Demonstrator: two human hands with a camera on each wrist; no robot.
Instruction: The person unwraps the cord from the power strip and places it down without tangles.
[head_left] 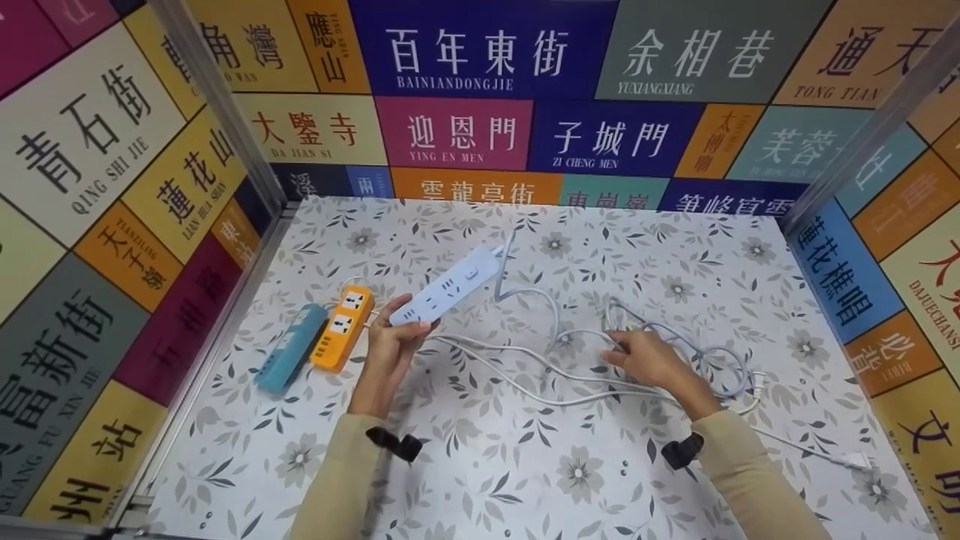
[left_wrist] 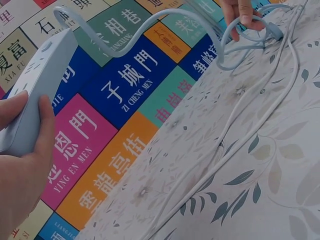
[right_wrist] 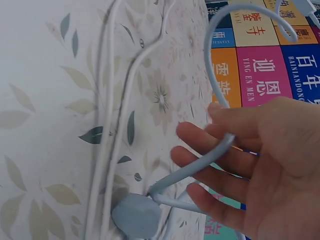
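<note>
My left hand (head_left: pixel 391 346) grips one end of a white power strip (head_left: pixel 452 285), tilted up over the table with its sockets showing. A pale grey-blue cord leaves the strip's far end and droops in a curve toward my right hand (head_left: pixel 651 361). In the right wrist view, that cord (right_wrist: pixel 192 167) passes under the thumb and across the bent fingers, which hold it. Close below the fingertips is the cord's pale blue plug (right_wrist: pixel 136 216). More of the same cord lies in loose loops (head_left: pixel 724 360) beside the right hand.
Left of my left hand, an orange power strip (head_left: pixel 343 328) and a teal power strip (head_left: pixel 291 349) lie side by side. Two white cords (head_left: pixel 555 401) cross the flowered tabletop (head_left: pixel 480 480) to the right, where a white plug (head_left: pixel 855 460) rests. Printed panels (head_left: pixel 487 45) wall the table in.
</note>
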